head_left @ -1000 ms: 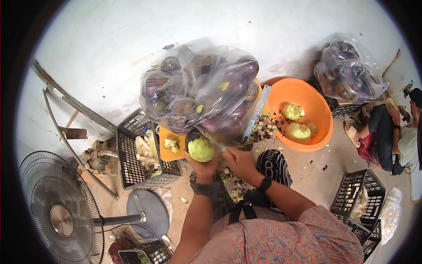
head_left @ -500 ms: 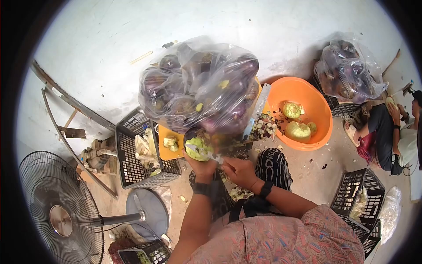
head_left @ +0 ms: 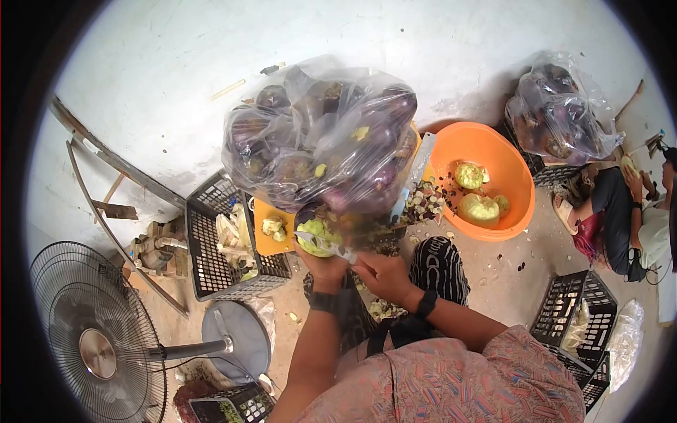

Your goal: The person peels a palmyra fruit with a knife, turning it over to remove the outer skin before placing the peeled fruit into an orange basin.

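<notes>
My left hand (head_left: 326, 268) cups a round, purple-skinned vegetable (head_left: 315, 230) from below; its near side is cut down to pale green flesh. My right hand (head_left: 384, 273) grips a knife (head_left: 340, 251), its blade lying across that bared flesh with dark bits of peel on it. Just beyond, a large clear plastic bag (head_left: 338, 141) bulges with more purple vegetables. Peeled pale green ones (head_left: 479, 210) lie in the orange basin (head_left: 518, 162) to the right. A wide-bladed knife (head_left: 422, 161) rests between bag and basin, beside a heap of peelings (head_left: 425, 204).
Left of my hands stand a black crate (head_left: 211, 278) with pale scraps and a floor fan (head_left: 99, 345). More crates (head_left: 575, 317) are at lower right. Another person (head_left: 631, 204) sits at far right, near a second bag (head_left: 557, 113). A wall (head_left: 338, 35) lies ahead.
The knife blade has shifted slightly on the vegetable, and more dark peel shows on it. My hands have otherwise barely moved.
</notes>
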The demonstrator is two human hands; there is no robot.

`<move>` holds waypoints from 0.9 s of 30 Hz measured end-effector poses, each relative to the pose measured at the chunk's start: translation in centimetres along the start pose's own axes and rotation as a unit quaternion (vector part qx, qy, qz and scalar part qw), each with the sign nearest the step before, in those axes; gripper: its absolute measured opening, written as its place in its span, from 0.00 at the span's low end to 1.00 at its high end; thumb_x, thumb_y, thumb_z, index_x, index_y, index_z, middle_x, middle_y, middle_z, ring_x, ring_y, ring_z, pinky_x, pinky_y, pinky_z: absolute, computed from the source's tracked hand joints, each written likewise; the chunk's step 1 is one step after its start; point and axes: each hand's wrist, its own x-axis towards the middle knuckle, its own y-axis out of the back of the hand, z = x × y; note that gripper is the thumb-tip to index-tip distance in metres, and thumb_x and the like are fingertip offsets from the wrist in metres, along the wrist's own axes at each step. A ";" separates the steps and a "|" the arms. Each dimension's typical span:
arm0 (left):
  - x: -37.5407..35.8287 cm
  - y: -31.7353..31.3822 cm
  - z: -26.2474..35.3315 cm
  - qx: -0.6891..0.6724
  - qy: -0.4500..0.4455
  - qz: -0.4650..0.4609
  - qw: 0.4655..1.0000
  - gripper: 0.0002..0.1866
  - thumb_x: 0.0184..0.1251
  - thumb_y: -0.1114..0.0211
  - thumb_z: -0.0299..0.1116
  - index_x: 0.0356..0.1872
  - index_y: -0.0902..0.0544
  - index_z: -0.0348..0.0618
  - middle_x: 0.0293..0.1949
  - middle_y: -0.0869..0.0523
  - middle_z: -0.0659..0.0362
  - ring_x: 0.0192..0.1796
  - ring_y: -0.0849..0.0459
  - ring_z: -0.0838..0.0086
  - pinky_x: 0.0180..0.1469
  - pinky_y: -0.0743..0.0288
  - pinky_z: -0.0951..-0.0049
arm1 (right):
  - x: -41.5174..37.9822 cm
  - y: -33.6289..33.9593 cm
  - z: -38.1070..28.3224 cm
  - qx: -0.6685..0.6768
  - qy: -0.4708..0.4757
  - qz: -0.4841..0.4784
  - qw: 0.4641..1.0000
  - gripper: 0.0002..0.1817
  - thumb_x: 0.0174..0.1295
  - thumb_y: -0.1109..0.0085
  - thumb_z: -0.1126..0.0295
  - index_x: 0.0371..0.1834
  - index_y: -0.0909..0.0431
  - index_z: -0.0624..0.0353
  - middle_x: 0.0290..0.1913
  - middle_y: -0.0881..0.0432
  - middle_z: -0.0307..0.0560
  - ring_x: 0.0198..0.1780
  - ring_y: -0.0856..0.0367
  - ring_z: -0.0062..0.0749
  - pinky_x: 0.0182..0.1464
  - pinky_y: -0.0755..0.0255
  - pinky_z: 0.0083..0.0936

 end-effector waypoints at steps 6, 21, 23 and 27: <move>0.0 0.1 0.0 0.010 -0.002 0.000 1.000 0.35 0.67 0.50 0.65 0.60 0.24 0.46 0.56 0.19 0.52 0.56 0.21 0.54 0.59 0.24 0.50 | -0.2 -0.2 0.1 0.006 -0.007 0.015 1.000 0.07 0.62 0.36 0.64 0.37 0.20 0.54 0.27 0.19 0.47 0.27 0.18 0.45 0.30 0.27 0.34; 0.2 0.9 0.0 0.044 -0.030 -0.009 0.999 0.37 0.67 0.53 0.66 0.60 0.26 0.43 0.55 0.20 0.50 0.55 0.22 0.51 0.61 0.26 0.47 | 2.1 -1.3 0.0 -0.018 -0.020 0.054 0.998 0.11 0.62 0.37 0.64 0.45 0.18 0.56 0.31 0.17 0.51 0.31 0.17 0.48 0.32 0.25 0.35; 0.3 1.3 0.1 0.027 -0.020 0.001 0.999 0.37 0.67 0.52 0.66 0.61 0.26 0.43 0.55 0.20 0.50 0.56 0.22 0.52 0.62 0.26 0.47 | 1.7 -1.0 -0.1 0.001 -0.013 0.030 0.999 0.11 0.62 0.37 0.64 0.44 0.18 0.56 0.30 0.18 0.51 0.30 0.18 0.48 0.31 0.26 0.34; 0.2 1.2 0.3 0.031 0.002 -0.035 0.999 0.36 0.67 0.52 0.65 0.62 0.26 0.44 0.57 0.20 0.50 0.56 0.22 0.52 0.62 0.26 0.48 | 0.5 -0.6 -0.3 0.031 -0.029 0.005 0.999 0.10 0.62 0.37 0.65 0.42 0.18 0.56 0.29 0.19 0.50 0.28 0.19 0.47 0.30 0.27 0.34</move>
